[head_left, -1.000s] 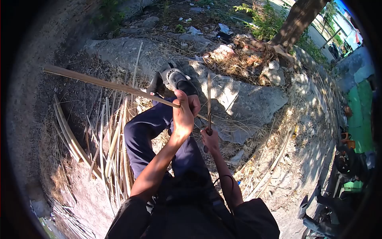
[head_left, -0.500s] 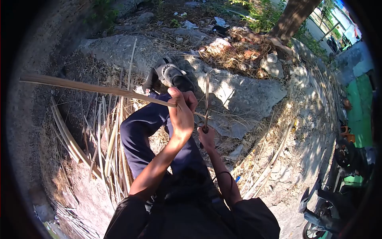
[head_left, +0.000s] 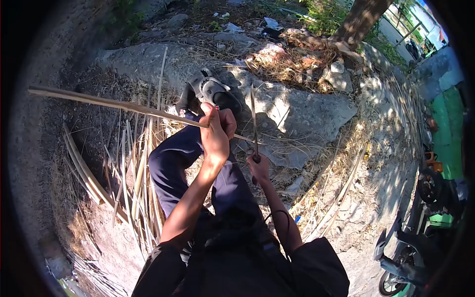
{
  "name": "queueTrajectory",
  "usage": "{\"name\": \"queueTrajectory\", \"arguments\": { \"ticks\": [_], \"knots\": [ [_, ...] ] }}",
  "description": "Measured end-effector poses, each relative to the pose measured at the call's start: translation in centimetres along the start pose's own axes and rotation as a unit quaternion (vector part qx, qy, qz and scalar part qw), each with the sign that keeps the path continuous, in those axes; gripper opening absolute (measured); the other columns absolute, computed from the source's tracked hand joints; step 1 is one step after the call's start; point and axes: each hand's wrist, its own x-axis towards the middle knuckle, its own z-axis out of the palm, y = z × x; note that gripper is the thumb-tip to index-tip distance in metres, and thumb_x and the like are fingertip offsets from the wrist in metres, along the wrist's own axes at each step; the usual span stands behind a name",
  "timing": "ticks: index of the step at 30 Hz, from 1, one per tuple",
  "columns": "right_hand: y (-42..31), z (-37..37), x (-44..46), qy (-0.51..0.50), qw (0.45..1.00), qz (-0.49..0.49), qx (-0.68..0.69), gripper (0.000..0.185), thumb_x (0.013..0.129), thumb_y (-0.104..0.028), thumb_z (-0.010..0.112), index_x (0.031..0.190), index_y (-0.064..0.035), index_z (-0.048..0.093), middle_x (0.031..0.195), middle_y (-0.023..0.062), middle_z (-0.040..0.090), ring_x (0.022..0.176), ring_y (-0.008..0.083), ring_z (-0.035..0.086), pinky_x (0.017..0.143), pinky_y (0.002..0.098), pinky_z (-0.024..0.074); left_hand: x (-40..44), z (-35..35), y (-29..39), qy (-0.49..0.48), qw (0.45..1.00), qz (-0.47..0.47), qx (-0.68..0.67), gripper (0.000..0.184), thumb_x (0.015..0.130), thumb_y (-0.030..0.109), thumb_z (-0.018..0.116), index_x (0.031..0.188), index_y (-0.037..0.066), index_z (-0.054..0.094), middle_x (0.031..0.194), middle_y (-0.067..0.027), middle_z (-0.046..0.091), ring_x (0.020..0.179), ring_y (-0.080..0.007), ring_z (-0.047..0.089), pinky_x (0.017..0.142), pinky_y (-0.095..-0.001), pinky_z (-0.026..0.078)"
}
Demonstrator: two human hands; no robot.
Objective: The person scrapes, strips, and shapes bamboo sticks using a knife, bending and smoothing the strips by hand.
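Observation:
My left hand [head_left: 215,136] is closed around a long, thin bamboo strip [head_left: 109,104], thumb pressed along it. Its long end reaches out to the left, and a short thin end shows to the right of the fist. In my right hand [head_left: 259,168] is the handle of a long-bladed knife [head_left: 254,119], the narrow blade pointing away from me. The blade crosses the short end of the strip; whether the edge touches it I cannot tell. Below the hands are my legs in dark trousers [head_left: 170,163].
Several split bamboo strips [head_left: 138,183] lie to my left, and more strips [head_left: 341,198] lie at right. Ahead are a large flat rock [head_left: 307,116], a dark shoe [head_left: 217,94], dry litter and a tree trunk [head_left: 363,20]. A motorcycle [head_left: 405,267] stands at the lower right.
My left hand and the bamboo strip have shifted slightly left and toward me. The knife has tilted a little to the left, its tip now left of where it was.

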Motion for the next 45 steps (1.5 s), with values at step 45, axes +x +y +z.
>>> {"name": "queueTrajectory", "arguments": {
  "ticks": [45],
  "knots": [
    [0.4, -0.8, 0.4, -0.008, 0.999, 0.025, -0.047, 0.019, 0.089, -0.012, 0.068, 0.075, -0.0048, 0.056, 0.057, -0.0005, 0.053, 0.050, 0.0078, 0.049, 0.047, 0.0300, 0.0368, -1.1, -0.3, 0.1, 0.014, 0.999, -0.006, 0.044, 0.078, 0.100, 0.070, 0.024, 0.051, 0.010, 0.033, 0.046, 0.0039, 0.023, 0.038, -0.0086, 0.019, 0.040, -0.0290, 0.014]
  ]
}}
